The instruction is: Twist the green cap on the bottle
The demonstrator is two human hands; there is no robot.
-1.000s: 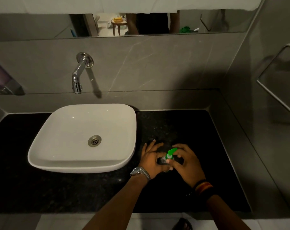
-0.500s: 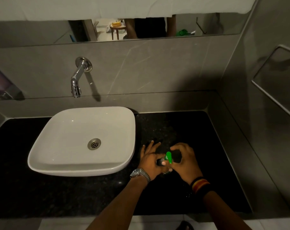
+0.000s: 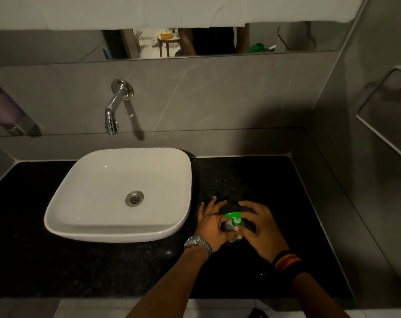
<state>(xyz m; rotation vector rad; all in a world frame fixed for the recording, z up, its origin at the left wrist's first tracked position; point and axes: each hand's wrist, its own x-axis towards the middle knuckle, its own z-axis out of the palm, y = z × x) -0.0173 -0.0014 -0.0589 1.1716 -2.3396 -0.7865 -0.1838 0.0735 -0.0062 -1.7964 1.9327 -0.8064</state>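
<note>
We see a black speckled counter point(image 3: 103, 267) running from left to right below a grey tiled wall. On its left half stands a white square basin point(image 3: 117, 193) with a round metal drain point(image 3: 134, 198) near its middle. A chrome tap point(image 3: 113, 111) comes out of the wall above the far edge of the basin, its spout pointing down. At the far left of the wall hangs a soap dispenser point(image 3: 4, 111), blurred and partly cut off by the frame. Higher up runs a strip of mirror point(image 3: 195, 42), with a white cloth point(image 3: 172, 10) hanging over its top. On the right side wall sits a metal towel rail point(image 3: 383, 115).

Just to the right of the basin, on the near part of the counter, we find a small pump bottle point(image 3: 230, 224) with a green pump head point(image 3: 234, 218). The bottle stands between the two hands and nothing else lies beside it. The left hand point(image 3: 212, 223), with a metal wristwatch point(image 3: 197, 243) on its wrist, holds the left side of the bottle: its thumb curls round the near side, while the other fingers spread loosely toward the far side. The right hand point(image 3: 261, 228), with a striped band point(image 3: 286, 261) at the wrist, touches the right side of the bottle below the pump head, thumb against the bottle and fingers arched above it, half curled. The basin's right rim lies near the left hand's knuckles, not touching them as far as we can tell.
</note>
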